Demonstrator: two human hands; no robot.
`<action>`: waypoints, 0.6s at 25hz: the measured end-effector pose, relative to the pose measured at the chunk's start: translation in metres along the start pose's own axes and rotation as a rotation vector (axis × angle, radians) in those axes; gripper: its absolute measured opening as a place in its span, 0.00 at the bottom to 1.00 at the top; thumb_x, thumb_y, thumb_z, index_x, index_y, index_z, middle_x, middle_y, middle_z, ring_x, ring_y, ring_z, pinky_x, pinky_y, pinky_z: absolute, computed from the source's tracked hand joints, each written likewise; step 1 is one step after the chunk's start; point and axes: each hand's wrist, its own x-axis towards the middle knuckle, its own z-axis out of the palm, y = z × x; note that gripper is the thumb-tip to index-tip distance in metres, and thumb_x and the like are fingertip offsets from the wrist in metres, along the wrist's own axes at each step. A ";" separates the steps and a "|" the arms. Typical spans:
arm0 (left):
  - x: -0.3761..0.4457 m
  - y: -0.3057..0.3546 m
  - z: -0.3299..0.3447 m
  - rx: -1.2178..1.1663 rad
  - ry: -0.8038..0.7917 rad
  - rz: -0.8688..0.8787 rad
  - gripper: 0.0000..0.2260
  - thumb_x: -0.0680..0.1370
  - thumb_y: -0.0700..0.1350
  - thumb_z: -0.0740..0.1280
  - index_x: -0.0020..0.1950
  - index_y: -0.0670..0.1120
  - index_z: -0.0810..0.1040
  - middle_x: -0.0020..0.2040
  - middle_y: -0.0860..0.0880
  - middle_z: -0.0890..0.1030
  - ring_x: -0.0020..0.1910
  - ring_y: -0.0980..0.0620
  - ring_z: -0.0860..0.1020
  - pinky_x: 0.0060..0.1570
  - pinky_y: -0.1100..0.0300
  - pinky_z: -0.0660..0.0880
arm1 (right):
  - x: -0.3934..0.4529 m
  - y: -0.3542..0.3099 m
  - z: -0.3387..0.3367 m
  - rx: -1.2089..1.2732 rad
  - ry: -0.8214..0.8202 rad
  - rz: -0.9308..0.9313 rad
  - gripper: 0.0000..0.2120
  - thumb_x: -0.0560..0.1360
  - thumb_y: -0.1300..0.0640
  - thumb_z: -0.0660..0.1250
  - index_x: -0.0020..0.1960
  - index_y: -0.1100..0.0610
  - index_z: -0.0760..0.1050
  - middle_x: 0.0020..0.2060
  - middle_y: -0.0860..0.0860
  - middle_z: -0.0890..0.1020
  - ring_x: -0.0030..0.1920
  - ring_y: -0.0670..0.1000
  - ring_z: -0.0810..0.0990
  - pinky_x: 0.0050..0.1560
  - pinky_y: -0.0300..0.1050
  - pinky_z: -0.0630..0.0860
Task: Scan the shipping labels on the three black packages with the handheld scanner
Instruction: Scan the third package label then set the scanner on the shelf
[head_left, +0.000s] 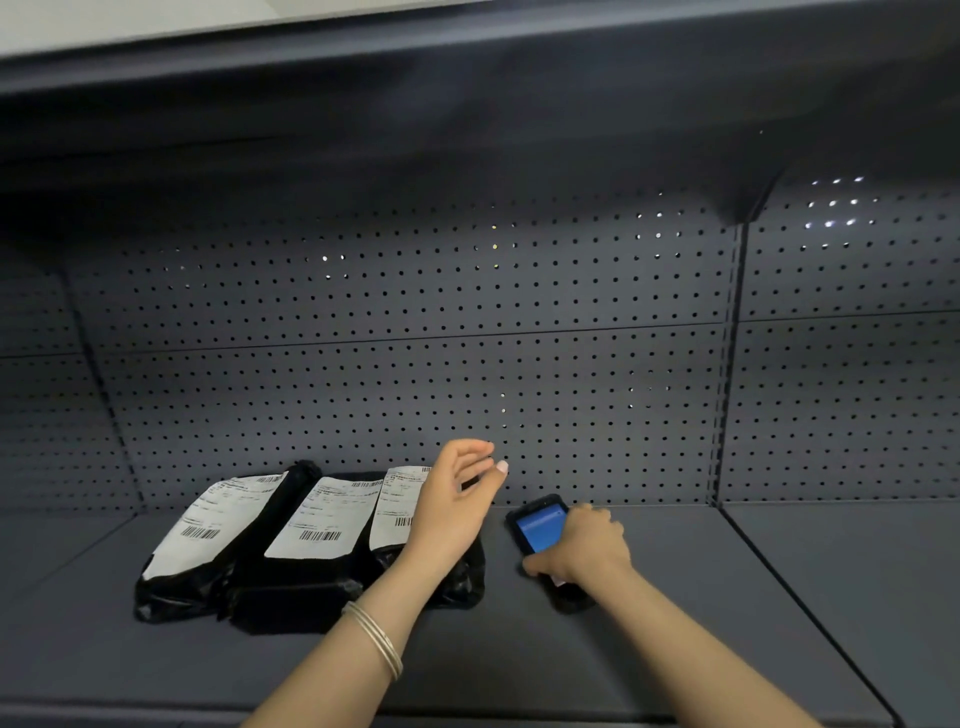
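On a dark grey shelf (675, 597) backed by a perforated panel (415, 322), 3 black packages lie side by side toward the left, each with a white shipping label facing up. The left package (171, 577) leans against the middle one, its label (208, 525) showing a barcode near the lower end. The middle package (296, 582) carries a label (327, 519) with a barcode too. The right package (457, 577) touches the middle one, and its label (397, 506) is partly covered by the left hand (452, 499). That hand hovers above the right package with the fingers spread loosely and curled slightly, holding nothing; 2 thin bangles (376, 642) circle the forearm. Just right of the packages, the handheld scanner (537, 525) sits low over the shelf, its blue screen lit and facing up. The right hand (587, 545) wraps around the scanner's lower part, fingers closed on it.
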 end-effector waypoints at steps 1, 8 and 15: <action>0.000 0.000 0.000 -0.004 0.001 0.002 0.10 0.75 0.42 0.69 0.55 0.46 0.75 0.58 0.52 0.80 0.59 0.58 0.78 0.49 0.72 0.74 | 0.002 -0.003 0.004 -0.035 -0.001 0.027 0.46 0.61 0.38 0.77 0.71 0.62 0.67 0.64 0.57 0.73 0.65 0.58 0.71 0.60 0.49 0.77; -0.002 -0.002 -0.009 -0.008 0.001 0.002 0.09 0.75 0.42 0.69 0.54 0.47 0.76 0.58 0.52 0.80 0.59 0.58 0.78 0.57 0.64 0.72 | 0.005 -0.020 0.019 -0.052 0.014 0.163 0.49 0.63 0.31 0.74 0.72 0.62 0.68 0.62 0.58 0.73 0.62 0.56 0.76 0.54 0.43 0.78; -0.005 -0.004 -0.016 0.030 0.009 -0.008 0.09 0.75 0.43 0.69 0.54 0.48 0.76 0.58 0.54 0.80 0.58 0.60 0.78 0.58 0.64 0.71 | 0.000 -0.024 0.014 -0.082 0.019 0.136 0.52 0.63 0.25 0.69 0.74 0.61 0.67 0.64 0.57 0.72 0.65 0.56 0.74 0.58 0.45 0.78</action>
